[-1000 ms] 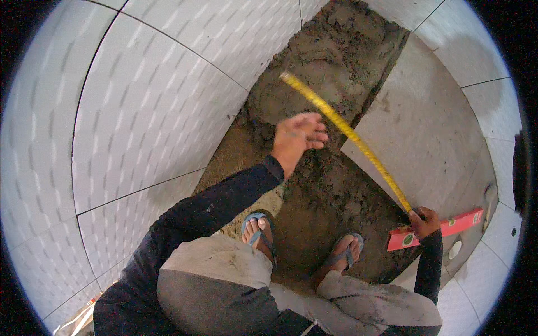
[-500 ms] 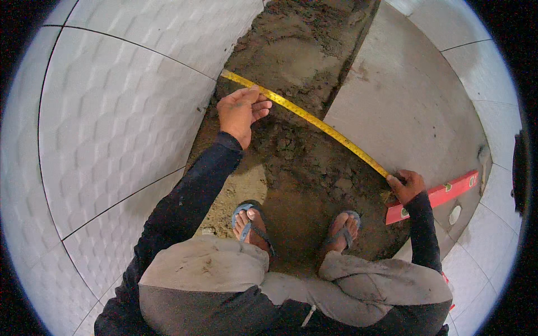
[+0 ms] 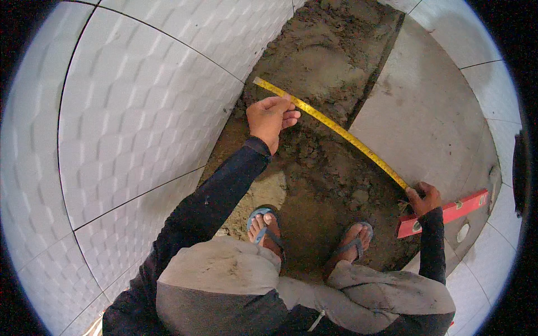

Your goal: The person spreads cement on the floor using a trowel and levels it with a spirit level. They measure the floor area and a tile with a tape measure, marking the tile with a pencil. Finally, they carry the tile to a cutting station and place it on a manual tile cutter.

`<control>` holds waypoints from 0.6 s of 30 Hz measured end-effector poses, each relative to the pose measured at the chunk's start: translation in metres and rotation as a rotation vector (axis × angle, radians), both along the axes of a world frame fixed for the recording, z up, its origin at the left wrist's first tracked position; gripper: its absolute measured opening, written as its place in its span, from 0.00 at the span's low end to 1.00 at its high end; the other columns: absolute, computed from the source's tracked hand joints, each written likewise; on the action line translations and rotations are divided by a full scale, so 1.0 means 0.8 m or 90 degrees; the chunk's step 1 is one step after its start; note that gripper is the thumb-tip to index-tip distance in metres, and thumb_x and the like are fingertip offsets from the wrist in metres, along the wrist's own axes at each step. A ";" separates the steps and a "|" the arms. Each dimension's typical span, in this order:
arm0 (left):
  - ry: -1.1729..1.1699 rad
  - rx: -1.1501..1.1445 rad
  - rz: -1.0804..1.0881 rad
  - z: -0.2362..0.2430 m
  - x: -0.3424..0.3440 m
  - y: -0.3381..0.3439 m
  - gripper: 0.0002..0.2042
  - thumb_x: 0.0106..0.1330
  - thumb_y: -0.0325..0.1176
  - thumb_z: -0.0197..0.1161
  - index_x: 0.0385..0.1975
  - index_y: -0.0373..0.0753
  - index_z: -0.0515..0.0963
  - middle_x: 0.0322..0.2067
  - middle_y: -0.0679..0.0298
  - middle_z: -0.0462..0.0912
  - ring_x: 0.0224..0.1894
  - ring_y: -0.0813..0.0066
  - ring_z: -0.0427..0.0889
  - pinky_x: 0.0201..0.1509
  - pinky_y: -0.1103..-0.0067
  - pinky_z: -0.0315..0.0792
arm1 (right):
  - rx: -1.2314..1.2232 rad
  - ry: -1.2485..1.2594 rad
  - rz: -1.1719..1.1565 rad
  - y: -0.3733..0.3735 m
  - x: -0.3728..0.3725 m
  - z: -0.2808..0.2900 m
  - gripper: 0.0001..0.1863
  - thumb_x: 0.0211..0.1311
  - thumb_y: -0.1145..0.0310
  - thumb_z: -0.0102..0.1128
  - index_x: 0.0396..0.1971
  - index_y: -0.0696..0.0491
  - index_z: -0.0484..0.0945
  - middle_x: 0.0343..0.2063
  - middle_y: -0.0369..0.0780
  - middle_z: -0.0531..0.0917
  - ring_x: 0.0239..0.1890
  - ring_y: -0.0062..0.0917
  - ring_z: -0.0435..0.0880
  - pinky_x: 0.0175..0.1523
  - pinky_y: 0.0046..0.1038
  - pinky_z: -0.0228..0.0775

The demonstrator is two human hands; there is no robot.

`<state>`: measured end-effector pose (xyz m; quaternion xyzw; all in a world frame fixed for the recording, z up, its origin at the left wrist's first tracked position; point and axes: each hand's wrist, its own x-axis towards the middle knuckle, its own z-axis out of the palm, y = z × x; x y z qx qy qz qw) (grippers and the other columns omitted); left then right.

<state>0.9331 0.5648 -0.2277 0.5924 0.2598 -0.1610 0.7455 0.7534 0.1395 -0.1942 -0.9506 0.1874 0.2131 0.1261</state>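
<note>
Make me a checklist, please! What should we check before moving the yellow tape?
1. Left hand pinching the yellow tape near its far end: ok.
2. Right hand holding the visible strip's near end: ok.
3. Tape touching the tiled wall at its tip: cannot tell; it looks close.
4. Tape straight: cannot tell; it looks curved, but the lens bends edges.
5. Feet off the tape: ok.
6. Red level apart from the tape: ok.
</note>
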 end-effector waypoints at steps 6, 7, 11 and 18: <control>-0.006 -0.010 0.002 -0.016 0.021 0.011 0.07 0.67 0.27 0.60 0.42 0.33 0.77 0.35 0.60 0.83 0.33 0.72 0.86 0.32 0.82 0.80 | 0.047 0.045 -0.009 0.032 0.026 0.020 0.29 0.55 0.43 0.65 0.38 0.57 0.83 0.34 0.51 0.85 0.38 0.45 0.85 0.47 0.40 0.75; -0.011 -0.014 0.010 -0.020 0.022 0.010 0.08 0.67 0.26 0.60 0.42 0.31 0.77 0.33 0.60 0.83 0.32 0.72 0.86 0.30 0.82 0.80 | 0.038 0.036 -0.011 0.050 0.033 0.030 0.29 0.55 0.43 0.65 0.35 0.59 0.82 0.32 0.52 0.84 0.37 0.44 0.85 0.44 0.39 0.74; -0.005 -0.010 0.037 -0.019 0.025 0.015 0.10 0.66 0.24 0.60 0.45 0.27 0.77 0.32 0.58 0.84 0.30 0.71 0.87 0.26 0.82 0.81 | -0.038 -0.074 0.038 0.050 0.026 0.018 0.28 0.56 0.43 0.64 0.35 0.59 0.83 0.32 0.53 0.85 0.38 0.46 0.84 0.45 0.39 0.74; 0.002 0.010 0.031 -0.030 0.025 0.023 0.09 0.67 0.25 0.61 0.44 0.28 0.76 0.33 0.58 0.83 0.30 0.69 0.88 0.24 0.83 0.80 | -0.108 -0.016 0.015 0.068 0.029 0.018 0.27 0.57 0.44 0.63 0.39 0.56 0.83 0.37 0.49 0.86 0.44 0.45 0.84 0.48 0.44 0.75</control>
